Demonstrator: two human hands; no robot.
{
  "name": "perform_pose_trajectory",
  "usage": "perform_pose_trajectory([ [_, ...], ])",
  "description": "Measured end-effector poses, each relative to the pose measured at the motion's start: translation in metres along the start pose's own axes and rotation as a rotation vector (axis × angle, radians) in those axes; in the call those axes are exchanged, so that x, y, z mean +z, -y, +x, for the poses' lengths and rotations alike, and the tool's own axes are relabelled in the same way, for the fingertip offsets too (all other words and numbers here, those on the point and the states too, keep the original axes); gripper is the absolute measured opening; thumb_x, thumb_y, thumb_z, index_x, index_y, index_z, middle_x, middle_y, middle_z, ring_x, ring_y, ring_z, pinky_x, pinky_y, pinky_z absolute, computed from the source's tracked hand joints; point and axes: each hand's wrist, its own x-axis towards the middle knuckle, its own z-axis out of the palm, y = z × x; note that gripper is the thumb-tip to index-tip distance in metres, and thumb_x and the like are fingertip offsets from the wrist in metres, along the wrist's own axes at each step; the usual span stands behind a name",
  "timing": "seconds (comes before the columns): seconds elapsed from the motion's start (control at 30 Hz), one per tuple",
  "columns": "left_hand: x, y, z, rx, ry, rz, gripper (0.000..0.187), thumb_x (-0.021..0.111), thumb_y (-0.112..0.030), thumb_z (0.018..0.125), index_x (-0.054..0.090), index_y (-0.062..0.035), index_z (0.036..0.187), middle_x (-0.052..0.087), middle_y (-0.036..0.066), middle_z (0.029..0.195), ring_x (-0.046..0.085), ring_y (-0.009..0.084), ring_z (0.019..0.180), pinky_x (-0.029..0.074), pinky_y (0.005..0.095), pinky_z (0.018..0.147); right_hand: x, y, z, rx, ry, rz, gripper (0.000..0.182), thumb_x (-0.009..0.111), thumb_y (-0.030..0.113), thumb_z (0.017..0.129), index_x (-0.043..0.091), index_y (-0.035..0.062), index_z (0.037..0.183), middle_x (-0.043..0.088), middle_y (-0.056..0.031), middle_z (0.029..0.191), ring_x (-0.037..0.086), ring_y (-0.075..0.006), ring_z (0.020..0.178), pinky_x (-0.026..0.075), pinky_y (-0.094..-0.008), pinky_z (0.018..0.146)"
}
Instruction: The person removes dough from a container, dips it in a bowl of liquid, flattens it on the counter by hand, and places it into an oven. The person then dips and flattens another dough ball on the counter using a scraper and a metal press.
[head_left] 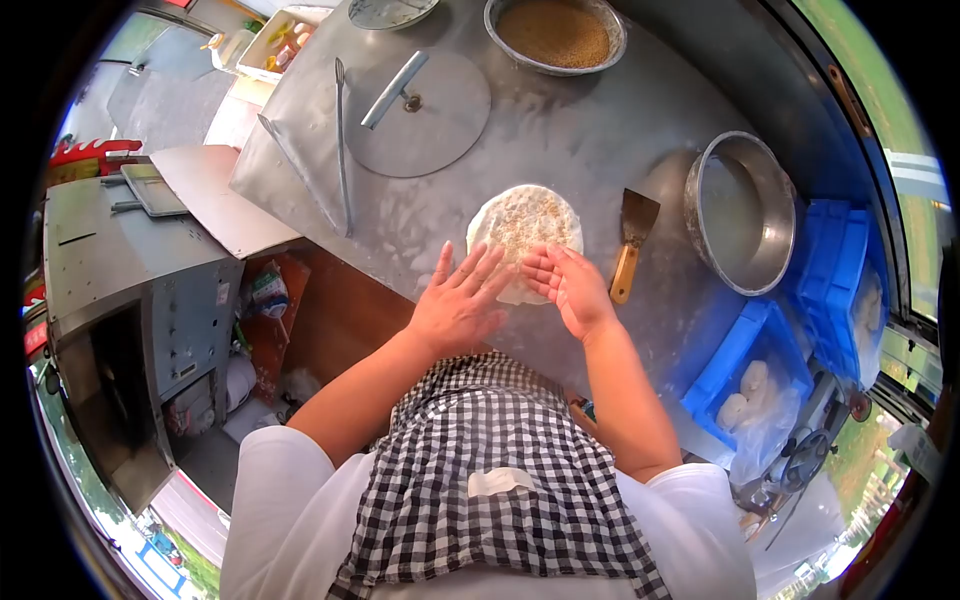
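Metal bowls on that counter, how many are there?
2 whole ones: a bowl of brown grain at the far edge, and an empty-looking bowl right of the scraper. A third dish at the top edge is cut off, so more may be hidden.

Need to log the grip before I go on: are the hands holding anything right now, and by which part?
Nothing is gripped. Both open hands, left hand and right hand, rest flat against the near edge of the flatbread on the metal table.
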Motion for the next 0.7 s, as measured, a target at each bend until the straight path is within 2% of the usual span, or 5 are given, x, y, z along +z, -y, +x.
perform_pose_trajectory([
  [0.13, -0.006, 0.002, 0.000, -0.064, 0.010, 0.008, 0.076, 0.060, -0.051, 0.101, 0.035, -0.0205, 0.166, 0.029, 0.006, 0.174, 0.020, 0.0270, 0.163, 0.003, 0.0616, 0.131, -0.003, 0.002, 0.005, 0.005, -0.103, -0.103, 0.040, 0.056, 0.028, 0.111, 0.059, -0.0059, 0.133, 0.070, -0.0149, 0.117, 0.070, -0.0233, 0.105, 0.059, -0.0372, 0.094],
  [0.37, -0.025, 0.019, 0.012, -0.224, -0.204, -0.066, 0.075, 0.063, -0.043, 0.102, 0.036, -0.0110, 0.164, 0.030, 0.014, 0.173, 0.024, 0.0318, 0.161, 0.008, 0.0567, 0.132, -0.020, 0.032, -0.013, -0.441, -0.287, -0.305, 0.033, 0.061, 0.022, 0.109, 0.063, -0.0048, 0.128, 0.071, -0.0097, 0.113, 0.069, -0.0164, 0.101, 0.058, -0.0317, 0.088],
  [0.5, -0.031, 0.032, 0.019, -0.277, -0.258, -0.135, 0.071, 0.064, -0.040, 0.102, 0.041, -0.0090, 0.161, 0.031, 0.017, 0.172, 0.027, 0.0337, 0.160, 0.012, 0.0549, 0.131, -0.069, 0.039, -0.007, -0.841, -0.651, -1.342, 0.042, 0.077, 0.022, 0.094, 0.066, 0.0056, 0.131, 0.068, -0.0123, 0.122, 0.067, -0.0313, 0.113, 0.054, -0.0434, 0.097],
  [0.53, -0.035, 0.034, 0.021, -0.289, -0.267, -0.161, 0.070, 0.065, -0.038, 0.101, 0.042, -0.0084, 0.161, 0.031, 0.017, 0.172, 0.027, 0.0341, 0.160, 0.014, 0.0547, 0.131, -0.079, 0.037, -0.006, -0.814, -0.716, -1.423, 0.047, 0.079, 0.022, 0.088, 0.066, 0.0095, 0.132, 0.064, -0.0139, 0.129, 0.062, -0.0366, 0.119, 0.051, -0.0474, 0.102],
  [0.7, -0.043, 0.044, 0.027, -0.301, -0.361, -0.283, 0.067, 0.070, -0.029, 0.099, 0.046, -0.0064, 0.157, 0.034, 0.019, 0.170, 0.034, 0.0366, 0.156, 0.023, 0.0546, 0.129, -0.100, 0.037, -0.014, -0.642, -0.735, -1.404, 0.046, 0.079, 0.024, 0.090, 0.066, 0.0082, 0.131, 0.064, -0.0129, 0.128, 0.064, -0.0326, 0.116, 0.053, -0.0448, 0.098],
])
